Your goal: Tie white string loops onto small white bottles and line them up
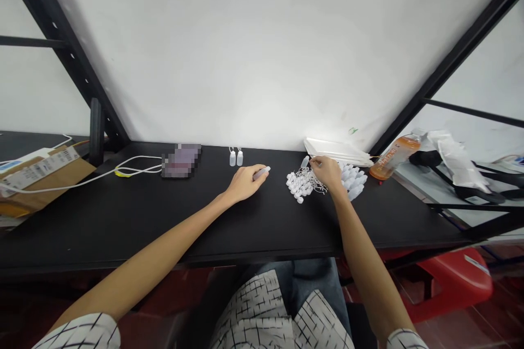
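Observation:
My left hand [243, 182] is closed around a small translucent plastic bottle [261, 173] held above the black table. Over to the right, my right hand [328, 173] is pinched at the back edge of a pile of small white caps with looped strings [300, 184]. What its fingers grip, if anything, is hidden. A loose small bottle [305, 161] lies by those fingertips. Partly behind my right wrist is a heap of similar bottles [355, 180]. Two capped bottles with strings [236, 158] lie side by side near the wall, beyond my left hand.
White flat bags or sheets [338, 151] lie at the back right, beside an orange-labelled drink bottle [395, 157]. A blurred-out flat object [181, 161] and a white cable [137, 170] lie left. A cardboard package [45, 177] sits far left. A red stool [458, 278] stands below right.

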Demonstrator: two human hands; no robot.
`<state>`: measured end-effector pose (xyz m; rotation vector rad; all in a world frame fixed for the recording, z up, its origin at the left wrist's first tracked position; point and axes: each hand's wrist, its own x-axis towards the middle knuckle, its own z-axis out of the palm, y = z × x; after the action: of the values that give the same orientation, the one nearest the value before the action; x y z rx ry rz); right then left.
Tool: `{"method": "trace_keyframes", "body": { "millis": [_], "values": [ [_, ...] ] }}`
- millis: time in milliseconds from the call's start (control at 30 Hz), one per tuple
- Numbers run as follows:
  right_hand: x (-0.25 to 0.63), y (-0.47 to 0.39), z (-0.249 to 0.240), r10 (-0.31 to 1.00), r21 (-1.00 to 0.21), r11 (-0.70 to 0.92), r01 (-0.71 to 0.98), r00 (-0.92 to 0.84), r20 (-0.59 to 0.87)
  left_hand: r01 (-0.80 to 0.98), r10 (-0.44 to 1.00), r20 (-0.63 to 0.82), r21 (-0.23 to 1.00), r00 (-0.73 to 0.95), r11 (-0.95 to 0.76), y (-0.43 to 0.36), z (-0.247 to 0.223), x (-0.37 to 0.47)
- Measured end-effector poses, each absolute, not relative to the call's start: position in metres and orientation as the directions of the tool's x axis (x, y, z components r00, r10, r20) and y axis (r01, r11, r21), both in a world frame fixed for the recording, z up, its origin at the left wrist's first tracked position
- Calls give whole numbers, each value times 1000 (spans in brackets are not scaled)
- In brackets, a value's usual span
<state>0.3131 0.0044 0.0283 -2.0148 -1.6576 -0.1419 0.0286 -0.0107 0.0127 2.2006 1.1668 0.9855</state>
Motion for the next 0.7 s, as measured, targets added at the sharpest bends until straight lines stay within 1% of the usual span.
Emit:
{"method": "trace_keyframes", "body": {
  "millis": [67,133,233,333,400,567,700],
  "values": [
    [314,3,30,900,-285,-197,938,288,327,519,843,371,667,390,-534,-12,14,29],
    [314,2,31,905,-269,-253,929,325,274,533,842,369,654,395,-536,-13,15,29],
    [314,4,31,899,-300,-269,915,351,264,561,833,379,617,403,-552,-13,15,29],
    [313,5,29,890,-347,-247,905,353,287,571,821,383,591,423,-570,-14,14,30],
    [311,6,30,895,-355,-229,906,340,289,569,818,380,589,431,-573,-14,13,30],
    [307,3,33,929,-311,-178,934,263,260,564,817,373,594,439,-574,-15,12,30],
    [310,2,32,956,-320,-86,943,169,239,563,816,371,593,442,-575,-15,14,29]
  ]
}}
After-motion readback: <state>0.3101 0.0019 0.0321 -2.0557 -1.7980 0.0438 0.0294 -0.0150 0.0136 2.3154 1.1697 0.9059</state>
